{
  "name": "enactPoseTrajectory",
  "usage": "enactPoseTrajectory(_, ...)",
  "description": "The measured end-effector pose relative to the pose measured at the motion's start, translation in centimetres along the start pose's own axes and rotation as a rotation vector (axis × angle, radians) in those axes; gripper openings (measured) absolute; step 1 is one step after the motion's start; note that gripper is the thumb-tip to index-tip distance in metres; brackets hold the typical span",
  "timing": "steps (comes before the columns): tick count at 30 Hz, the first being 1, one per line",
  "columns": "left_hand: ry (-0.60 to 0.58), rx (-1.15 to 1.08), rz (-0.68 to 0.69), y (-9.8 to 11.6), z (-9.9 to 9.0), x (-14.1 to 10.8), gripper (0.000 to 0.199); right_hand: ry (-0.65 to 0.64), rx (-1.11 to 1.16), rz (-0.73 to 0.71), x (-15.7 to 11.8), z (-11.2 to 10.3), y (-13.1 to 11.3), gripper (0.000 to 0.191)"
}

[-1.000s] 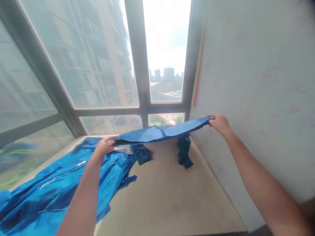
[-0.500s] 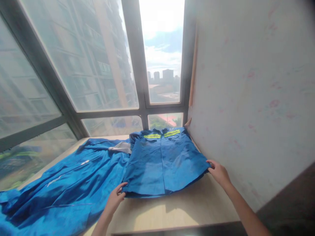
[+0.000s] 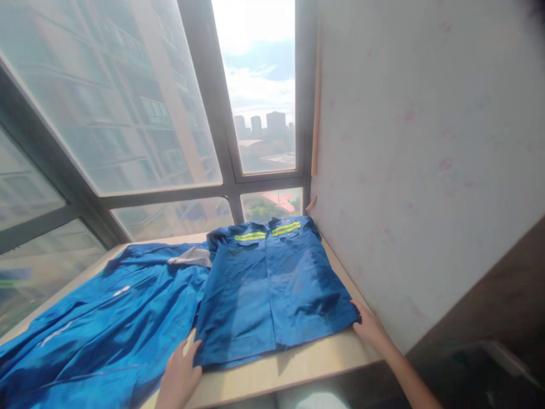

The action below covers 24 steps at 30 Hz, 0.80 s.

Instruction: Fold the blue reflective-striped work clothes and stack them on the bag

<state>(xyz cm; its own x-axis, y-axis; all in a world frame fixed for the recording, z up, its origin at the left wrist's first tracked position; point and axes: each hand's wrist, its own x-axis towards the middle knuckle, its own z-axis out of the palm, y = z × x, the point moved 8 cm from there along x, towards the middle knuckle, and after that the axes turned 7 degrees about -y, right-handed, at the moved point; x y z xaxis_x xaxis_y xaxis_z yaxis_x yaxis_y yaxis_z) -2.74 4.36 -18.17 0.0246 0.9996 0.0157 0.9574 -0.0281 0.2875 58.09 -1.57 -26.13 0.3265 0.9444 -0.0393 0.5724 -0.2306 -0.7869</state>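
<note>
We have the jacket (image 3: pixel 247 295) lying on the tabletop (image 3: pixel 242 380), between our left fingers (image 3: pixel 196 347) and right fingers (image 3: pixel 356 308), its near corners at them and its collar farthest beyond them. Left of the left fingers, a second garment (image 3: pixel 114 318) lies spread on the same tabletop, alongside the jacket. Behind both garments, beyond all our fingers, stands the window (image 3: pixel 259 85); right of the right fingers rises the wall (image 3: pixel 409 142).

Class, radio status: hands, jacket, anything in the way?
Left hand, right hand at lower corners of jacket. Spread out, front up. Brighter blue garment close on left, wall on right.
</note>
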Motion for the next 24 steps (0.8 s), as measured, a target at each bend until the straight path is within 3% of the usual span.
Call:
enactPoseTrajectory(2, 0.100, 0.041, 0.071, 2.5, -0.1, 0.6, 0.050, 0.045, 0.080, -0.008, -0.2, 0.2, -0.8, 0.063)
enactPoseTrajectory(5, 0.116, -0.105, 0.296, 9.2, 1.5, 1.0, 0.042, 0.085, 0.219, -0.041, -0.6, 0.4, -3.8, 0.047)
enactPoseTrajectory(9, -0.047, -0.403, 0.512, 19.9, 6.2, -0.6, 0.049, 0.147, 0.254, -0.182, -1.2, 0.8, -10.8, 0.043)
enactPoseTrajectory(11, -0.143, -0.557, 0.510, 24.1, 8.9, -1.2, 0.064, 0.105, 0.225, -0.254, -1.3, 1.9, -14.8, 0.046)
enactPoseTrajectory(13, -0.224, -0.738, 0.423, 26.7, 11.3, -1.2, 0.075, 0.017, 0.195, -0.330, -1.5, 3.5, -18.6, 0.051)
enactPoseTrajectory(16, -0.274, -1.038, 0.136, 27.2, 13.9, 0.3, 0.068, -0.173, 0.162, -0.470, -1.8, 6.1, -23.1, 0.054)
enactPoseTrajectory(19, -0.269, -1.280, -0.215, 24.7, 15.1, 2.1, 0.043, -0.330, 0.272, -0.520, -1.1, 8.0, -23.7, 0.058)
enactPoseTrajectory(21, -0.257, -1.364, -0.359, 22.9, 15.1, 3.0, 0.037, -0.204, 0.306, -0.408, 1.0, 7.7, -21.1, 0.054)
enactPoseTrajectory(24, -0.215, -1.455, -0.547, 20.0, 14.9, 3.5, 0.034, 0.140, 0.144, -0.126, 4.5, 6.0, -15.0, 0.048)
